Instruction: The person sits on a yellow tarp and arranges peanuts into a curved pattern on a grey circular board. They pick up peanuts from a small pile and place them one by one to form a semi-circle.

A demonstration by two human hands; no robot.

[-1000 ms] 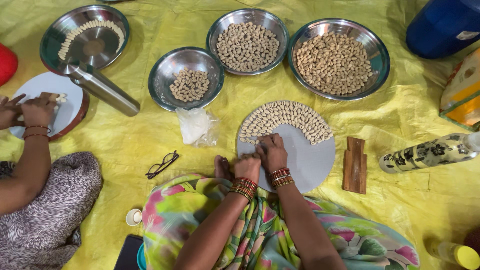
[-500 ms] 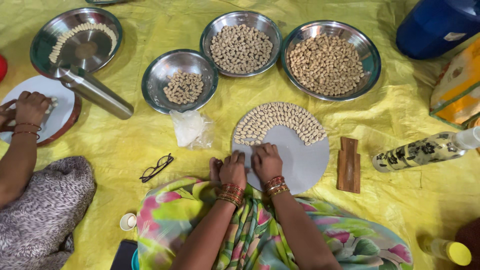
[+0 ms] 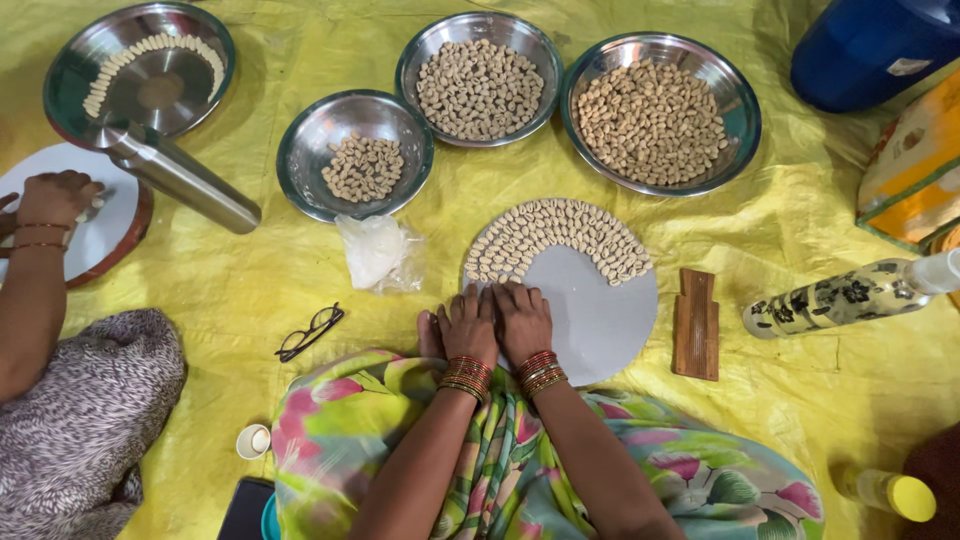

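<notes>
- The left hand (image 3: 468,325) and the right hand (image 3: 522,320) lie side by side, palms down, at the near left edge of the round grey board (image 3: 600,310).
- Grip: the fingers of both hands are bent down onto the board edge; whether they pinch a piece cannot be told.
- Pale nut pieces (image 3: 560,235) form an arc in rows along the far half of the board; the near right part is bare.
- Far of the board stand three steel bowls of nuts: small (image 3: 300,160), middle (image 3: 478,88), large (image 3: 655,112).
- A clear plastic bag (image 3: 378,252) lies just left of the board; spectacles (image 3: 310,332) lie further left.
- A wooden block (image 3: 695,323) lies just right of the board.
- All rests on a yellow sheet (image 3: 780,230).
- At far left, another person's hand (image 3: 55,198) rests on a second round board (image 3: 110,225).
</notes>
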